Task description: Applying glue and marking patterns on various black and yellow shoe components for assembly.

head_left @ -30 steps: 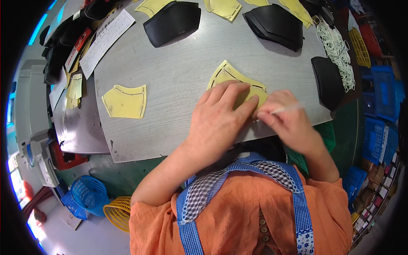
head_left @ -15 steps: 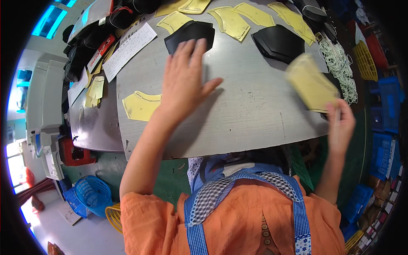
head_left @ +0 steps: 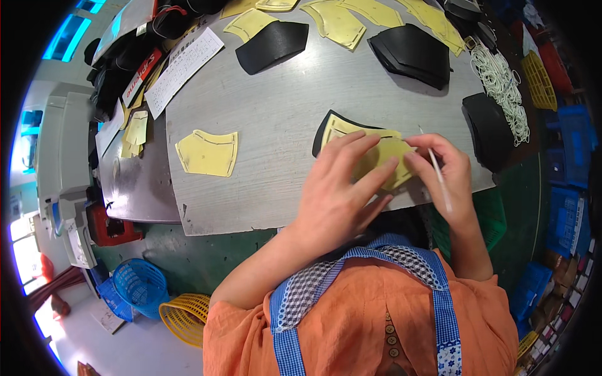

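Note:
A yellow pattern template (head_left: 398,166) with dark slots along its edges lies over a black sheet piece (head_left: 322,135) near the table's front edge. The black piece shows only along the template's left and upper edge. My left hand (head_left: 342,182) rests on the template with its fingers spread. At the template's right edge, the fingertips of my right hand (head_left: 448,172) touch it. That hand also holds a slim white marking pen (head_left: 441,178), its tip pointing up and away from me. Part of the template is hidden by my fingers.
Black pieces (head_left: 273,47) lie at the back, with a thicker black stack (head_left: 411,56) to their right and another (head_left: 489,131) at the right edge. Yellow templates (head_left: 335,24) line the far side; one (head_left: 208,153) lies left. White cord (head_left: 501,88) is heaped at right.
My left hand has come from the far black pieces toward me, and a black piece now lies near the front. The right hand has brought the yellow template leftward onto it.

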